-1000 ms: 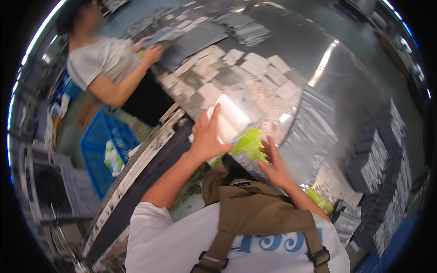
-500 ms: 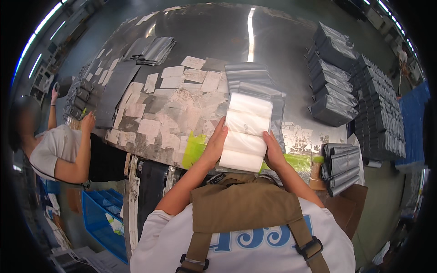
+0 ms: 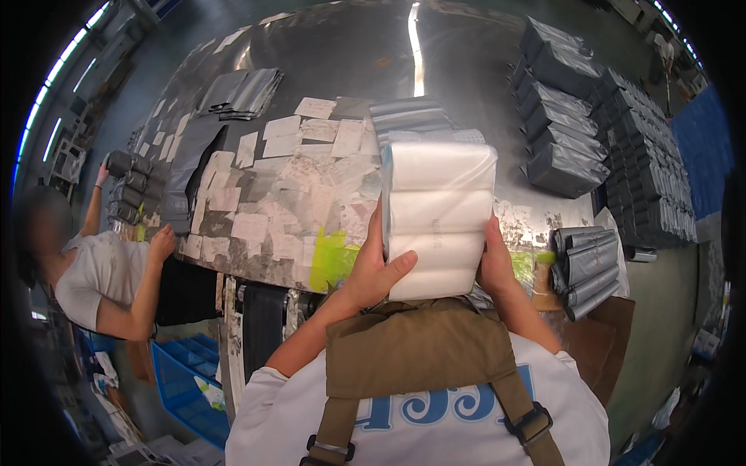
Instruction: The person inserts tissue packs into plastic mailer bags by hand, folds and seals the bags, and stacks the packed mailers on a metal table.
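Observation:
A pack of white rolls [image 3: 440, 210] in clear, shiny plastic is held up close to my chest, above the near edge of the table. My left hand [image 3: 374, 268] grips its left side, the thumb lying across the front and the fingers behind. On the opposite side, my right hand [image 3: 499, 266] presses against the pack with its fingers partly hidden. Just beyond the pack lies a flat grey plastic bag bundle [image 3: 412, 116], partly covered by it.
Stacked grey packs [image 3: 567, 159] stand on the table's right. Grey rolls [image 3: 587, 268] lie near its right front edge. Folded grey sheets [image 3: 241, 93] lie far left. A co-worker [image 3: 116, 268] handles grey rolls [image 3: 128, 186] at left, above a blue crate [image 3: 175, 388].
The white pack has come up off the grey bundle toward me and tilted, looking larger. My left thumb now crosses its front. The co-worker's far hand has moved onto the grey rolls.

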`<state>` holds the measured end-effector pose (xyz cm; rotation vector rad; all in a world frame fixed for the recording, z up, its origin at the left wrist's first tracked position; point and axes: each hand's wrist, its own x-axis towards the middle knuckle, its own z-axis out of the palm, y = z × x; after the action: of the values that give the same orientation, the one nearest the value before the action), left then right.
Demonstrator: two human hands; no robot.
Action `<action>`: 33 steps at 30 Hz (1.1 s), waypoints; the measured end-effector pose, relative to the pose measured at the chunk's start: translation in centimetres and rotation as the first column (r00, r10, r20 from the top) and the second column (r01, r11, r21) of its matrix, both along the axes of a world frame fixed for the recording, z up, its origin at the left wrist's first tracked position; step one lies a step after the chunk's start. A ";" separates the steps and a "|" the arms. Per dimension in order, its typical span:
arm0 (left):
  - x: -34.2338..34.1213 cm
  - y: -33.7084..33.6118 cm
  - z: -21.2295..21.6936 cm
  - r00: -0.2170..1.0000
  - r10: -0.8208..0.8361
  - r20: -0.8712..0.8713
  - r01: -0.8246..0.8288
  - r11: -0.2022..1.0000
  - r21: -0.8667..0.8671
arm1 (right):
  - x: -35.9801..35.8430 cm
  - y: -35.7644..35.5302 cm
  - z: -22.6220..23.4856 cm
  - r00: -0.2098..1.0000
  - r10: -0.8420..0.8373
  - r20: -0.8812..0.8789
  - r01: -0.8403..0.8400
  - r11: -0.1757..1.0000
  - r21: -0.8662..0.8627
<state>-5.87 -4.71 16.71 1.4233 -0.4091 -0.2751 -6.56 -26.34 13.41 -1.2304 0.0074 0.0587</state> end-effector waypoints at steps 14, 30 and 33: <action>1.4 -1.6 -3.7 0.998 0.066 0.018 -0.066 0.998 -0.003 | 0.6 -0.7 0.4 0.996 -0.073 -0.052 0.052 0.944 -0.326; 7.8 -5.2 -17.1 0.778 -0.202 0.595 -0.365 0.626 0.689 | -4.9 -9.5 -6.6 0.896 -0.420 -0.144 0.392 0.901 -0.188; 8.4 -3.7 -15.8 0.737 -0.157 0.657 -0.383 0.703 0.599 | -5.8 -8.5 -9.0 0.932 -0.362 -0.026 0.339 0.893 -0.297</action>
<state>2.51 -8.46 0.93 2.3251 -0.8627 0.2682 -12.36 -34.82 4.38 -1.5016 0.3203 -0.2161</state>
